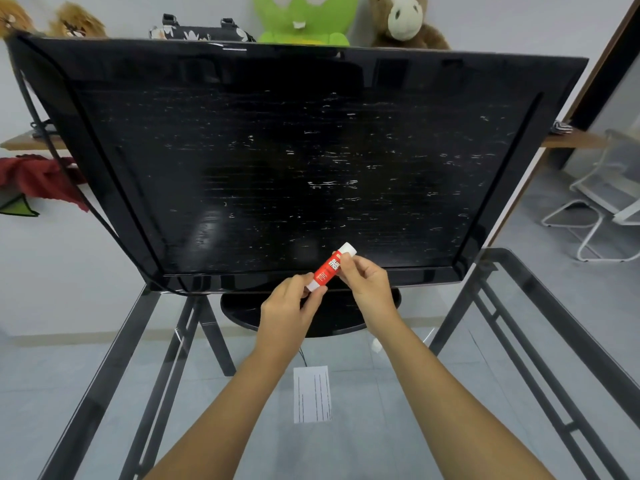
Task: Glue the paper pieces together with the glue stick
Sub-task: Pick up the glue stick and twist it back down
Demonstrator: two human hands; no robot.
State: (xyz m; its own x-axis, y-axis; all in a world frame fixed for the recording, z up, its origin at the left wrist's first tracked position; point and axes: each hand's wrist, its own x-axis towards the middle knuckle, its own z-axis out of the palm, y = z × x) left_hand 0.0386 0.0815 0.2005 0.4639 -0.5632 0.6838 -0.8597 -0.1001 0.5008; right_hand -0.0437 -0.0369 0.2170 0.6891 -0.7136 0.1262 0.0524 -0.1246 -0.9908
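Observation:
A red and white glue stick (328, 268) is held up in the air in front of the screen, tilted with its white cap up and to the right. My left hand (291, 310) pinches its lower white end. My right hand (367, 282) grips the upper part just below the cap. A white paper piece (311, 393) with dark vertical lines lies flat on the glass table (433, 427), below and between my forearms. A small white scrap (376, 345) lies on the glass close to my right wrist.
A large black television (277, 161) on an oval stand (332, 317) fills the far half of the table. The table's dark metal frame (162, 375) shows through the glass. A white chair (602, 202) stands on the floor at right. Plush toys (304, 19) sit behind the screen.

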